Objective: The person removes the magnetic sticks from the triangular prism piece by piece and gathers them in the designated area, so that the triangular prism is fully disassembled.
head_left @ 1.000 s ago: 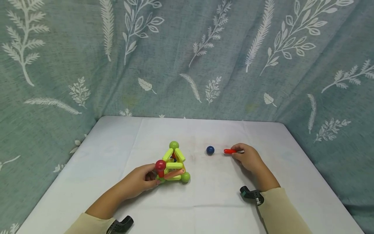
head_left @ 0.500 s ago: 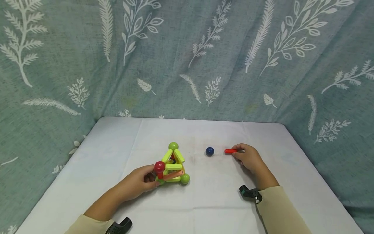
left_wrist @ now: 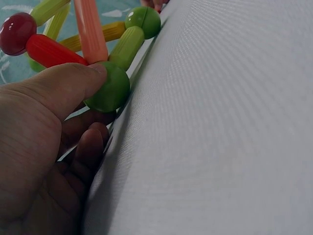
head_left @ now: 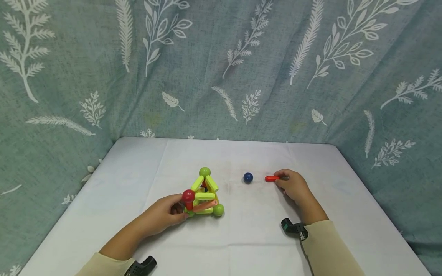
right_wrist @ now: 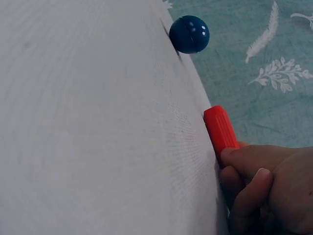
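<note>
A toy frame of rods and balls (head_left: 205, 196) stands on the white table, mostly yellow-green, with a red ball (head_left: 188, 196) on its near left and an orange rod (head_left: 205, 206) across its front. My left hand (head_left: 165, 214) grips it at the lower left corner; in the left wrist view the thumb presses a green ball (left_wrist: 108, 90). On the right, my right hand (head_left: 293, 187) pinches a red rod (head_left: 271, 179) between thumb and fingers, low at the table. The rod's free end points left toward a dark blue ball (head_left: 248, 178), with a gap between them.
The white-covered table (head_left: 262, 245) reaches back to a grey-green curtain (head_left: 214, 69) with white leaf prints, which also hangs along both sides. Black wrist cameras (head_left: 293, 227) are strapped near both sleeves.
Both hands keep their holds and almost their places. The toy frame, red rod and blue ball show only a slight shift in the view.
</note>
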Demonstrator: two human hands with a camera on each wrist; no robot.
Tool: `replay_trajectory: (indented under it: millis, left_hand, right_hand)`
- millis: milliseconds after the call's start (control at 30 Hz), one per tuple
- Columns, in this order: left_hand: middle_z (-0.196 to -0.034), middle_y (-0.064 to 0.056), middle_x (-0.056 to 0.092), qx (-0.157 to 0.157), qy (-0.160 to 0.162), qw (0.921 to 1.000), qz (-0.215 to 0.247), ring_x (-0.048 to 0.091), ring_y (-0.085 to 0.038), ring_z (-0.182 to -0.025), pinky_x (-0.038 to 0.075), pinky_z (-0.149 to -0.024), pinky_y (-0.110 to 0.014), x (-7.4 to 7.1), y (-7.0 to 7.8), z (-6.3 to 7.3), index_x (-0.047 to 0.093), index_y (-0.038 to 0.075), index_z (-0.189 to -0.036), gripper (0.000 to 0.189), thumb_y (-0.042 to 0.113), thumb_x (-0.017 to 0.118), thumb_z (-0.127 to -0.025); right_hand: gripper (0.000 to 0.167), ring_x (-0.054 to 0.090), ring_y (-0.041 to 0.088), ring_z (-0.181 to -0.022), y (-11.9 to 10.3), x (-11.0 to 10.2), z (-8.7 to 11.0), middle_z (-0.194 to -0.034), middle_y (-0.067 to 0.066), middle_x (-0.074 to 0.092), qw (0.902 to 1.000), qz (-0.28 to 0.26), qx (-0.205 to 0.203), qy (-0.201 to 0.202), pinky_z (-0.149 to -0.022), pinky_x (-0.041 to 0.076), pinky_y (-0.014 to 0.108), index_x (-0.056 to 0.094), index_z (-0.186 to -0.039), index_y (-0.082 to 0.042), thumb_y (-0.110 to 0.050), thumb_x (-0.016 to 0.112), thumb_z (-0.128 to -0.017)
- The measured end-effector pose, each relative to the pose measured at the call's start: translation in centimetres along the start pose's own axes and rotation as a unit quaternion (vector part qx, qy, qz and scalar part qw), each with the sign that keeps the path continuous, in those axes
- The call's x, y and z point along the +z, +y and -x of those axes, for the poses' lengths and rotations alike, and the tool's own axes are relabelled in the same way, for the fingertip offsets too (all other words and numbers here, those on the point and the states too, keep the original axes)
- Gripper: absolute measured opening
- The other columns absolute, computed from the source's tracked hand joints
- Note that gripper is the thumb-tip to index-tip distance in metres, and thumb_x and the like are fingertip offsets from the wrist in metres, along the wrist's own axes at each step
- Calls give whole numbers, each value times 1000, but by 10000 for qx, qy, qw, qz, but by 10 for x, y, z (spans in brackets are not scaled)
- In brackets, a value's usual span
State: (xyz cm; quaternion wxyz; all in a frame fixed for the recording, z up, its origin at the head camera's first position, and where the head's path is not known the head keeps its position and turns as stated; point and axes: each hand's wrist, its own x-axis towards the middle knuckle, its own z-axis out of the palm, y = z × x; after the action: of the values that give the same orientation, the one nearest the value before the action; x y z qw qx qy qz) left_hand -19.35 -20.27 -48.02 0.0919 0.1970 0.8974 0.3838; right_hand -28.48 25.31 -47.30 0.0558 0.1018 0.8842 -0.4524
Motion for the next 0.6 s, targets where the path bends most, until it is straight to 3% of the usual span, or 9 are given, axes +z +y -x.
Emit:
replay_trajectory:
  millis: [133, 233, 367, 467, 600]
  left_hand:
    - [-90, 8, 63, -14, 22, 10000, 8, 59, -12, -82, 51, -70, -27, 1, 1, 0, 66, 30, -116, 31, 26, 82, -90]
    - [-90, 8, 63, -39, 54, 10000, 0, 59, -12, -82, 51, -70, -27, 1, 1, 0, 66, 31, -115, 30, 27, 82, -91]
    - [-92, 8, 64, -114, -3, 9999, 25, 59, -13, -83, 51, -71, -27, 2, 3, 2, 66, 31, -115, 29, 29, 82, -91]
    - [-94, 9, 64, -139, -50, 9999, 43, 60, -13, -84, 52, -72, -27, 2, 3, 4, 66, 30, -115, 29, 28, 82, -91]
    - [-93, 10, 64, -59, 19, 10000, 6, 60, -12, -83, 52, -72, -27, 1, 3, 3, 66, 29, -114, 29, 26, 82, -90]
  right_hand:
    - [31, 58, 21, -74, 2, -1, -1, -131, 12, 63, 10000, 14, 1, -39, -62, 52, 30, 69, -130, -21, -18, 71, -99]
    - [46, 60, 23, -78, 2, -2, -1, -140, 11, 60, 9999, 34, -88, -46, -65, 53, 30, 61, -142, -22, -20, 73, -98]
    - [66, 62, 29, -101, 1, -1, 6, -151, 14, 52, 9995, 141, -236, 128, -78, 57, 34, 45, -156, -20, -27, 75, -97]
    - [63, 58, 33, -117, -9, 4, 19, -151, 15, 51, 9986, 154, -365, 336, -87, 57, 40, 47, -153, -15, -31, 74, -98]
    - [46, 60, 30, -113, -38, 18, 41, -137, 11, 63, 9950, 62, -905, 406, -84, 55, 39, 61, -138, -11, -28, 76, -98]
